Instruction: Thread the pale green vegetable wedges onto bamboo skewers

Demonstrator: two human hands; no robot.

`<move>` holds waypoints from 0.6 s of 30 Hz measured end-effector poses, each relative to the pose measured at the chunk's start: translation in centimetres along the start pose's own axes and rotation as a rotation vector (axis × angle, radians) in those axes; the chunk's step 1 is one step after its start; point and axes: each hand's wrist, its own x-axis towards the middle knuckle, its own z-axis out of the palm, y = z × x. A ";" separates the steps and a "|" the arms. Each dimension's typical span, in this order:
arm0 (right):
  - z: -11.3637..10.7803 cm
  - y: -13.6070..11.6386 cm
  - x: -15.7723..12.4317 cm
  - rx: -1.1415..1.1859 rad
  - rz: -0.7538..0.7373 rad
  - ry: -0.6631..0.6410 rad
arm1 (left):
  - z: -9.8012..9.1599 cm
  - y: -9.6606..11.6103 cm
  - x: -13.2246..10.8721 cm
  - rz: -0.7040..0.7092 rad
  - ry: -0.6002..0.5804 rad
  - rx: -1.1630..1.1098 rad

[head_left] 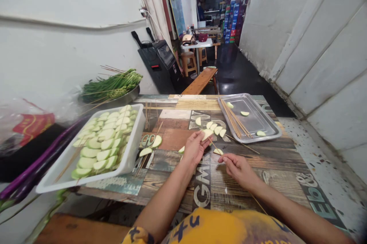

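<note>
My left hand (194, 147) pinches a pale half-moon vegetable slice (207, 134) with green skin above the table. My right hand (237, 168) is closed on a thin wooden skewer (259, 202), which runs back under the wrist; its front end reaches the slice in my left hand. Another slice (218, 152) is beside the skewer near my right fingertips; whether it is threaded on, I cannot tell. Just beyond my hands lie several loose slices (218, 130). To the left, a white plastic tub (126, 168) holds many such slices, some on skewers.
At the right back of the table, a metal tray (262, 119) holds bare skewers (233, 117) and a few slices. Green-handled scissors (147, 140) lie beside the tub. Behind it stands a bowl of skewered greens (114, 87). Long purple eggplants (43, 160) are at far left.
</note>
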 end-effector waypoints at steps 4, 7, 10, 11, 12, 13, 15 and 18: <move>0.0 0.0 0.1 0.030 0.008 0.010 | 0.4 -0.2 -0.4 -0.013 0.001 0.017; 0.0 0.0 0.2 0.067 0.009 0.012 | 0.4 -0.3 -0.4 -0.017 -0.010 0.024; -0.2 -0.1 0.3 0.190 0.040 -0.021 | 0.2 -0.2 -0.2 -0.037 -0.035 -0.005; -0.4 -0.1 0.4 0.260 0.067 -0.052 | 0.1 -0.1 -0.1 -0.057 -0.044 -0.020; -0.5 -0.1 0.4 0.337 0.098 -0.095 | 0.1 -0.1 0.0 -0.076 -0.050 -0.033; -0.6 -0.2 0.5 0.411 0.127 -0.144 | 0.0 -0.1 0.1 -0.091 -0.054 -0.040; -0.8 -0.2 0.6 0.508 0.165 -0.225 | -0.1 -0.2 0.2 -0.099 -0.057 -0.033; -0.8 -0.1 0.6 0.376 0.127 -0.186 | -0.1 -0.5 0.1 -0.072 -0.060 -0.005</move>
